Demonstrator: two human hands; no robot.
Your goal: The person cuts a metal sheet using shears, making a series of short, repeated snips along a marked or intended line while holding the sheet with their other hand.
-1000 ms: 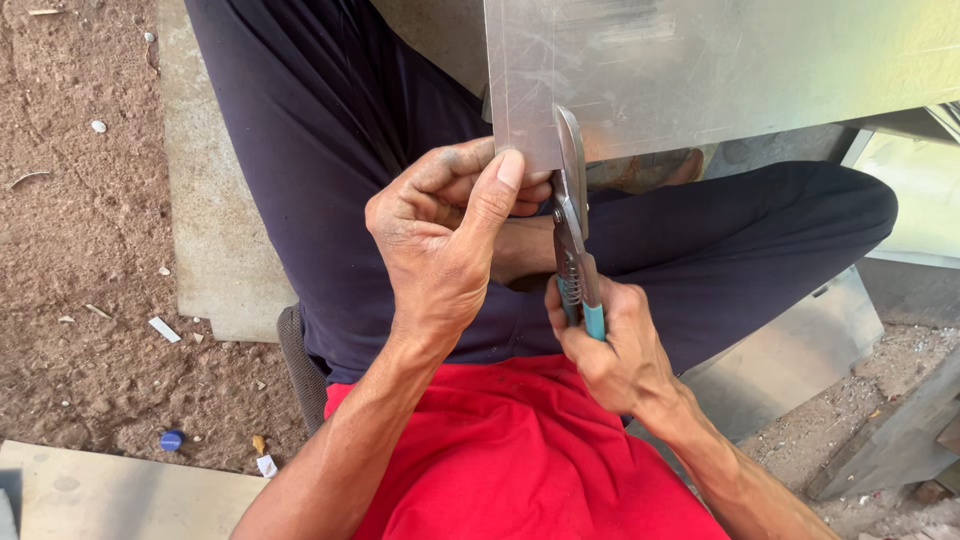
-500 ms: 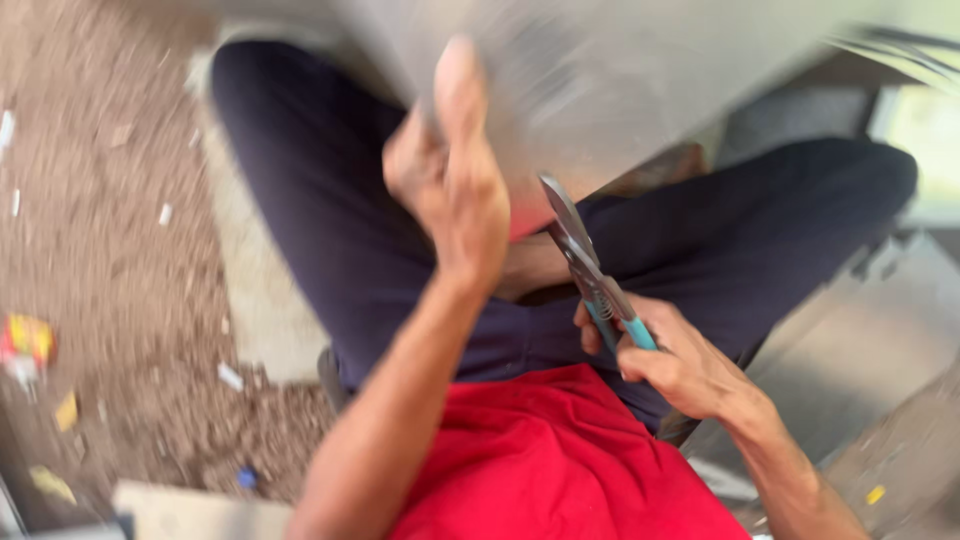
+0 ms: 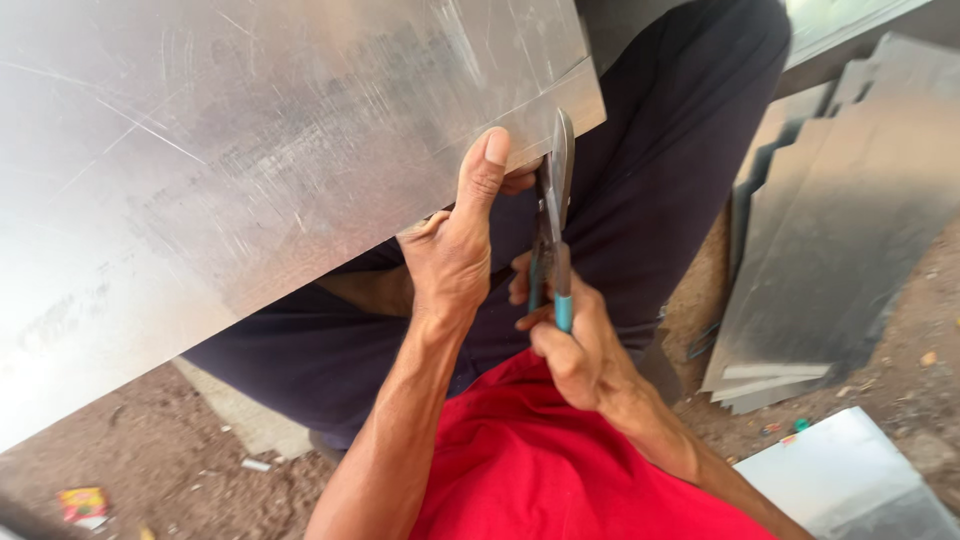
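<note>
Across the person's lap, a large scratched metal sheet (image 3: pixel 260 150) lies tilted, filling most of the upper left of the view and resting over dark trousers (image 3: pixel 660 180). Its lower right edge sits just above the left hand (image 3: pixel 455 250), which pinches that edge: the thumb lies flat up the face of the sheet while the fingers curl out of sight behind it, so the hand is clamped on the sheet. Just beside it, the right hand (image 3: pixel 575 345) is wrapped tightly around the teal-handled tin snips (image 3: pixel 552 225), whose handles are drawn close together in the fist. The blades point upward and meet the sheet's edge right next to the left thumb; whether they are already biting into the metal cannot be told. Below both hands shows a red shirt (image 3: pixel 540 470). To the right, on the bare dirt ground (image 3: pixel 130 460), a stack of cut metal pieces (image 3: pixel 830 260) leans, well apart from the hands, and another flat metal piece (image 3: pixel 850 480) lies in the lower right corner.
</note>
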